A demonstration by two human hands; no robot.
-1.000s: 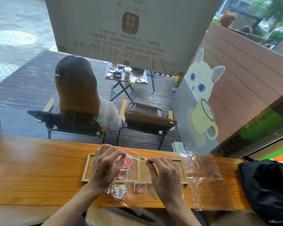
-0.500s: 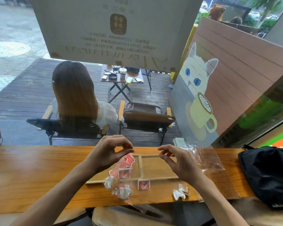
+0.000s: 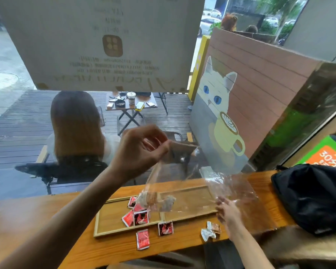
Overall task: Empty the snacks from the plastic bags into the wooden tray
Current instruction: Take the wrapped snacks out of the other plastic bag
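Glossy clear plastic bag — matt wooden tray — foil packets

Tray on the surface, several packets in its left compartment, two packets before it, wrappers to its right, backpack far right, bag above the tray.

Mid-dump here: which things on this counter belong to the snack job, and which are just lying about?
Job: clear bag pinched by the left hand; wooden tray; red packets in it; two red strays on the counter; white wrapped snacks; second bag by the right hand.

Lying about: black bag.
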